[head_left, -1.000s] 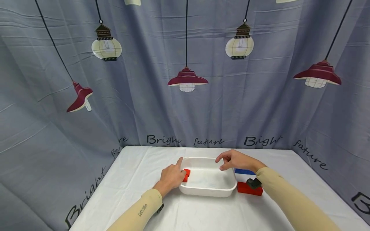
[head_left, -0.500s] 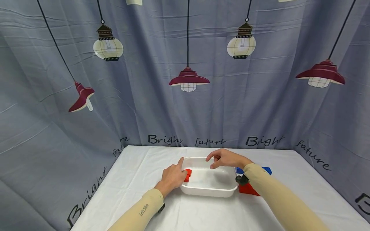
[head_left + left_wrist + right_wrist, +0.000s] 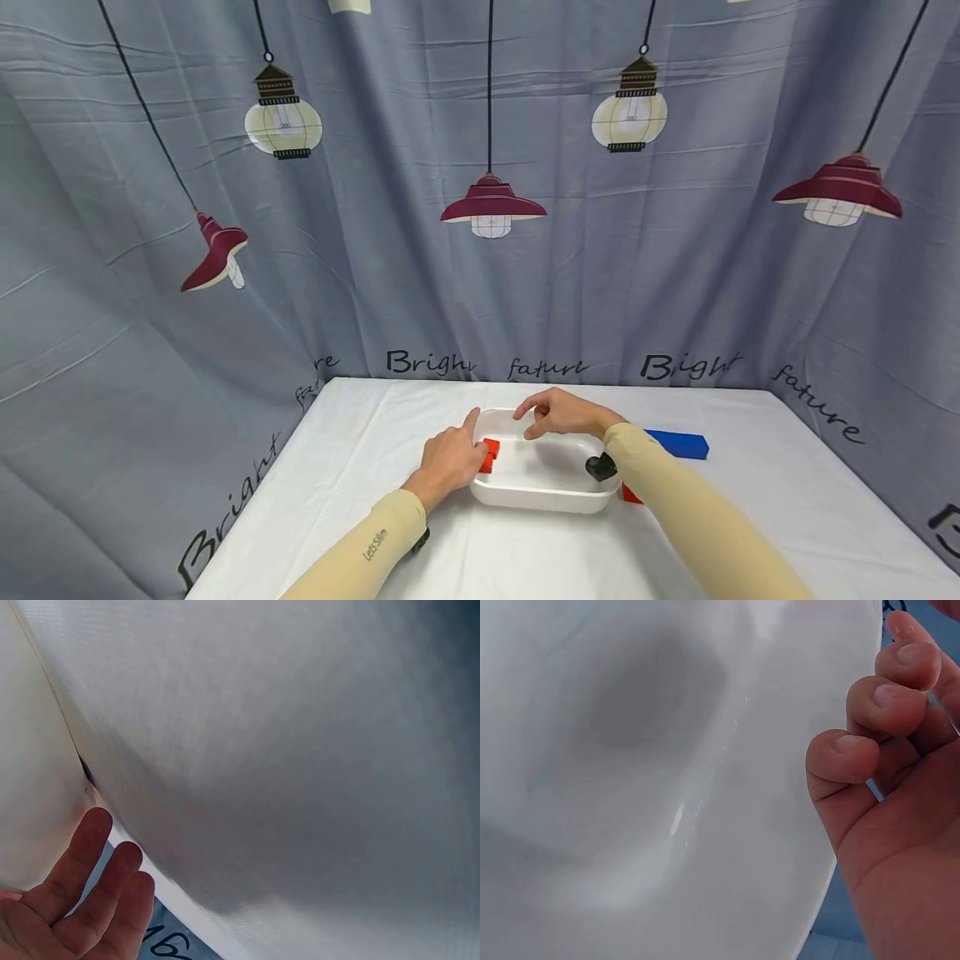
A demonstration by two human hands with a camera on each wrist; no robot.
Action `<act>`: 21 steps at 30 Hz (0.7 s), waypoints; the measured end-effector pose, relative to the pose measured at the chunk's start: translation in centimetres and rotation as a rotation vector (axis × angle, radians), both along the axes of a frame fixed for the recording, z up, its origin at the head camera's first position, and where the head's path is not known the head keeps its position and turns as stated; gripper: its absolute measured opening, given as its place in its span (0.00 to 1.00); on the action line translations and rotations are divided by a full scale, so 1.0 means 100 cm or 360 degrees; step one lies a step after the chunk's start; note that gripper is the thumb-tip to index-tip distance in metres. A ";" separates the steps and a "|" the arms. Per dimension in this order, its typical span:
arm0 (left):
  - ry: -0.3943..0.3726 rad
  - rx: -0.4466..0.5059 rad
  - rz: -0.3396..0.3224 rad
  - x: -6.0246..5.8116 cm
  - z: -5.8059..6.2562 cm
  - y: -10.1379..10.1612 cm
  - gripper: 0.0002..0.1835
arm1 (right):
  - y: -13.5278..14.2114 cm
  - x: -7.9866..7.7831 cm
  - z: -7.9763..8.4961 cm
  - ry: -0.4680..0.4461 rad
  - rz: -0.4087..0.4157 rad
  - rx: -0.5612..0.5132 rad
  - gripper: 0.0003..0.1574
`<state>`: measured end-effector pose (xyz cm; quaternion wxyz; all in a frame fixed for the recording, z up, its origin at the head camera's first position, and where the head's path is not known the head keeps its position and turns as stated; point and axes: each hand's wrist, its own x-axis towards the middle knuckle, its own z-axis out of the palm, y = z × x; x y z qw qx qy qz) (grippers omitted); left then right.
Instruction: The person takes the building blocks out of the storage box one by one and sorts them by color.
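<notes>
A white plastic tub (image 3: 536, 500) stands on the table with small red blocks (image 3: 491, 450) inside at its left end. My left hand (image 3: 446, 458) holds the tub's left side, thumb over the rim by the red blocks and index finger along the edge. In the left wrist view, fingers (image 3: 127, 892) lie outside the tub's wall. Above the back of the tub is my right hand (image 3: 570, 414), index finger and thumb apart with nothing between them. Its other fingers (image 3: 896, 705) are bent inward and empty in the right wrist view.
On the right of the tub lies a blue block (image 3: 678, 444). A red block (image 3: 632, 495) sits nearer, mostly hidden by my right sleeve (image 3: 690, 508). White cloth covers the table (image 3: 382, 417), and a grey-blue curtain (image 3: 412, 292) hangs behind it.
My right hand has moved left over the tub, towards the red blocks. Its sleeve now uncovers the blue block and hides more of the large red one. My left hand has stayed in place.
</notes>
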<state>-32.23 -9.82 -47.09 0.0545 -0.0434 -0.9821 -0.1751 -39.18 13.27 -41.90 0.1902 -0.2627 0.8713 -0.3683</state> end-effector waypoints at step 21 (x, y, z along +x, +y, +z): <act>0.0007 -0.0055 0.0014 0.000 0.000 0.001 0.35 | -0.029 -0.008 -0.033 -0.0013 -0.0034 -0.0077 0.24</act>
